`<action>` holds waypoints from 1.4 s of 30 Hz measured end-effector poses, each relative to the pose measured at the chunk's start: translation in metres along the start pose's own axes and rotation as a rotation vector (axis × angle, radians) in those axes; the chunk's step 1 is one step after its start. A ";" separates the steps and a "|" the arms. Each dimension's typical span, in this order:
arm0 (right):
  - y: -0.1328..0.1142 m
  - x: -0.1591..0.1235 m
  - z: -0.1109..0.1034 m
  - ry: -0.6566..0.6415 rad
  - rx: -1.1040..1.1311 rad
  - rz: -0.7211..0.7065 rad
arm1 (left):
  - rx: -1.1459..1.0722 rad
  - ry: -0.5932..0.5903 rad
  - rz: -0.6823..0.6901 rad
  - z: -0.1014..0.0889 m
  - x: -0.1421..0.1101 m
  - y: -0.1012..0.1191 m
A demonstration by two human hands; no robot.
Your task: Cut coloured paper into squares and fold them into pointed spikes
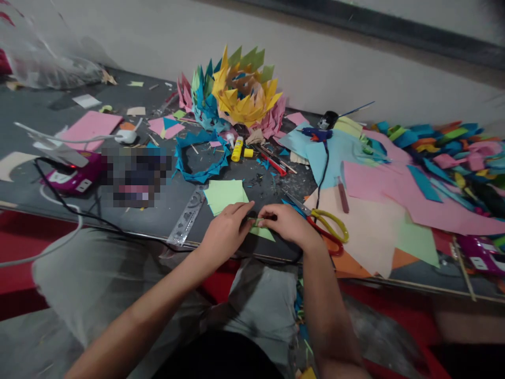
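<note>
Between my hands, near the table's front edge, is a light green piece of paper [265, 232], partly folded and partly covered by my fingers. My left hand [231, 223] is closed on its left side, thumb and fingers drawn together. My right hand [286, 221] pinches its upper right part. Just behind my left hand lies a stack of light green paper squares [224, 193]. A clear plastic ruler [188, 217] lies left of the stack. Scissors [329, 223] with yellow and red handles rest beside my right wrist.
Folded paper rings [246, 100] stand against the wall, with a blue ring [187, 176] nearer. A yellow glue stick [237, 149], a red cutter [276, 166] and a glue gun [317, 134] lie behind my hands. Pink sheets [379, 184] cover the right side; a black cable [106, 225] crosses the left.
</note>
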State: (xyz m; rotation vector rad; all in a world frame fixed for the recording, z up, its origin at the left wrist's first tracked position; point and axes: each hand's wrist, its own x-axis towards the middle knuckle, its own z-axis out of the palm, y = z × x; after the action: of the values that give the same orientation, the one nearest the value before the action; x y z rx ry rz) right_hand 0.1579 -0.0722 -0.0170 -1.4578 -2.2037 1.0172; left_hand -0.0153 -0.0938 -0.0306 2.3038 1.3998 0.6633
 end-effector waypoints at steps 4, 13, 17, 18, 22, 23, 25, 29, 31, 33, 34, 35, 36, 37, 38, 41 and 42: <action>-0.008 0.016 -0.012 -0.145 -0.124 -0.054 | -0.072 -0.091 -0.015 -0.001 0.001 -0.006; -0.010 0.003 0.009 0.017 -0.234 -0.094 | -0.073 -0.141 0.010 -0.006 0.008 -0.014; 0.004 -0.006 0.017 0.113 -0.103 -0.214 | -0.133 -0.188 0.052 -0.008 0.009 -0.020; 0.007 -0.008 0.019 0.128 -0.092 -0.239 | -0.145 -0.187 0.049 -0.008 0.009 -0.020; 0.015 -0.009 0.025 0.196 -0.102 -0.314 | -0.150 -0.189 0.065 -0.010 0.010 -0.023; 0.017 -0.010 0.026 0.214 -0.113 -0.334 | -0.153 -0.204 0.091 -0.012 0.010 -0.025; 0.018 -0.010 0.026 0.230 -0.147 -0.382 | -0.161 -0.243 0.163 -0.014 0.012 -0.028; 0.020 -0.011 0.024 0.212 -0.282 -0.484 | -0.166 -0.297 0.252 -0.017 0.014 -0.034; 0.020 -0.012 0.022 0.214 -0.366 -0.542 | -0.165 -0.304 0.275 -0.017 0.013 -0.036; 0.019 -0.014 0.021 0.220 -0.448 -0.583 | -0.158 -0.293 0.288 -0.016 0.011 -0.036; 0.020 -0.016 0.021 0.222 -0.483 -0.592 | -0.149 -0.282 0.289 -0.015 0.010 -0.036; 0.020 -0.017 0.020 0.225 -0.511 -0.597 | -0.137 -0.271 0.289 -0.014 0.009 -0.036; 0.020 -0.018 0.020 0.227 -0.531 -0.599 | -0.121 -0.261 0.289 -0.012 0.008 -0.036; 0.021 -0.018 0.020 0.229 -0.545 -0.601 | -0.102 -0.250 0.290 -0.011 0.006 -0.037; 0.021 -0.019 0.020 0.230 -0.556 -0.607 | -0.083 -0.244 0.293 -0.010 0.005 -0.037; 0.022 -0.018 0.018 0.213 -0.583 -0.638 | -0.022 -0.235 0.314 -0.008 0.002 -0.038; 0.022 -0.017 0.018 0.204 -0.590 -0.649 | 0.001 -0.234 0.321 -0.008 0.001 -0.038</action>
State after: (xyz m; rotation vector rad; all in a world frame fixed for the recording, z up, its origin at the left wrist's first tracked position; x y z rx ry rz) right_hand 0.1691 -0.0894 -0.0426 -0.8352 -2.6490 0.0044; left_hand -0.0466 -0.0760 -0.0438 2.5367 0.9367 0.4601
